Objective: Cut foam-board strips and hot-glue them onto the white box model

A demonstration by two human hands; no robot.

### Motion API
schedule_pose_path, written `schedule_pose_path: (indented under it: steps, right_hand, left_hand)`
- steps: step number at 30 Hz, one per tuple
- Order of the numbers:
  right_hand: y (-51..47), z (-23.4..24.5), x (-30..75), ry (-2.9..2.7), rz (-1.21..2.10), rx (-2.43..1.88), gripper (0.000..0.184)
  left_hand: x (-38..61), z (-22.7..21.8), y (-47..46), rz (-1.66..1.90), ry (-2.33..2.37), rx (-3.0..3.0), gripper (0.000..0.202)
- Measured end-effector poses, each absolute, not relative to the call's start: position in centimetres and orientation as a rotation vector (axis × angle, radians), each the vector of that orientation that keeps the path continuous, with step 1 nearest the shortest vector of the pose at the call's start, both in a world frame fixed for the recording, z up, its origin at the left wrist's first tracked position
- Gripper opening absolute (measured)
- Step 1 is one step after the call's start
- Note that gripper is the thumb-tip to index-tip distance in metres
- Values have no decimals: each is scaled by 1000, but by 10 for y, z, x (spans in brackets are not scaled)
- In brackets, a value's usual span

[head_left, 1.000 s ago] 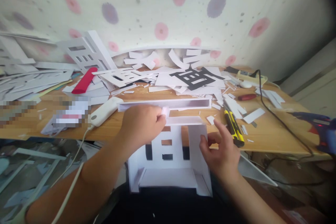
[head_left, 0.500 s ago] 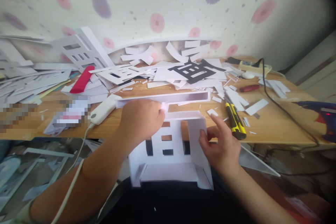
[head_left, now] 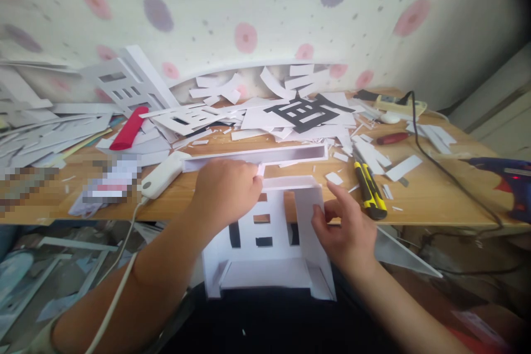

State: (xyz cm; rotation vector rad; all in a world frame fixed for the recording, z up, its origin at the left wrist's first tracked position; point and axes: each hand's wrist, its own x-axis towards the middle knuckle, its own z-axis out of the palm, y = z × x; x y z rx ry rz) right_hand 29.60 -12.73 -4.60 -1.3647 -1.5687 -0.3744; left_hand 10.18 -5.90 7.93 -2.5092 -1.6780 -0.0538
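Observation:
A hollow white board character (head_left: 265, 272) with cut-out slots and raised side walls stands tilted between my lap and the table edge. Its long upper bar (head_left: 298, 153), a shallow trough, lies over the tabletop. My left hand (head_left: 226, 188) is closed at the upper part, thumb and forefinger pinching a small upright white strip (head_left: 261, 170) there. The strip's lower end is hidden by my fingers. At the right wall, my right hand (head_left: 348, 227) has its thumb on the inner face and other fingers outside, the forefinger stretched forward.
A yellow-black utility knife (head_left: 370, 191) lies right of the character. Farther right are a blue glue gun (head_left: 516, 182), a black cable (head_left: 431, 163) and a red-handled tool (head_left: 392, 138). White offcuts, a black cut-out character (head_left: 305, 113) and a white corded device (head_left: 164, 174) cover much of the table (head_left: 435, 204).
The view has shifted very slightly. Both hands keep nearly the same places on the white board character, with the right forefinger slightly lower.

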Motion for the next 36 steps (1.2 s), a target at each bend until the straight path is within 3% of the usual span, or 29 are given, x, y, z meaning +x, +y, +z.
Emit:
schedule_pose_path:
  steps: [27,36]
  right_hand:
    - [-123,-48,299,-1600,-341,-1381,37]
    - [-128,-42,312,-1621,-35,-1259,43]
  left_hand:
    - [102,81,-50,-39,-1798,-2566,43]
    - [96,73,-46,-21,-1679,-2562,44]
